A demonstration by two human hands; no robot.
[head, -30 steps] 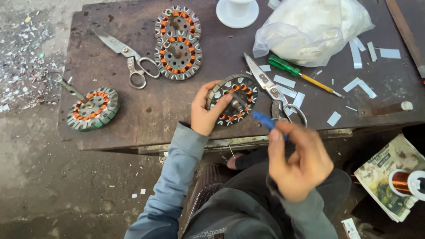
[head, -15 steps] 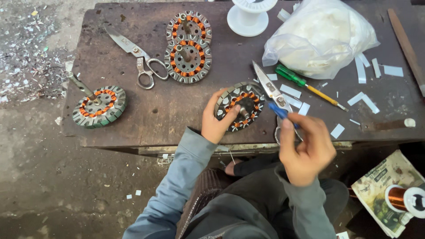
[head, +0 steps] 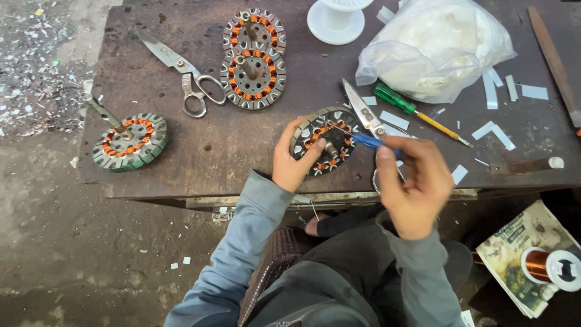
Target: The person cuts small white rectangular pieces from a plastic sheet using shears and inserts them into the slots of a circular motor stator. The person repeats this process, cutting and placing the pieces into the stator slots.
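Head view: wound stator (head: 324, 140) tilted on bench edge, gripped by left hand (head: 292, 162).
Right hand (head: 414, 181) pinches blue-handled tool (head: 370, 143), shaft lying left toward the stator's centre.

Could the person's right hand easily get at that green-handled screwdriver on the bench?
Probably yes. The green-handled screwdriver lies bare on the bench just beyond the right hand, with only scissors beside it. But that hand already grips a blue-handled tool.

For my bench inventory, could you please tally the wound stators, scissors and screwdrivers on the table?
Wound stators: 4 ( held by the left hand)
Scissors: 2 ()
Green-handled screwdriver: 1
Total: 7
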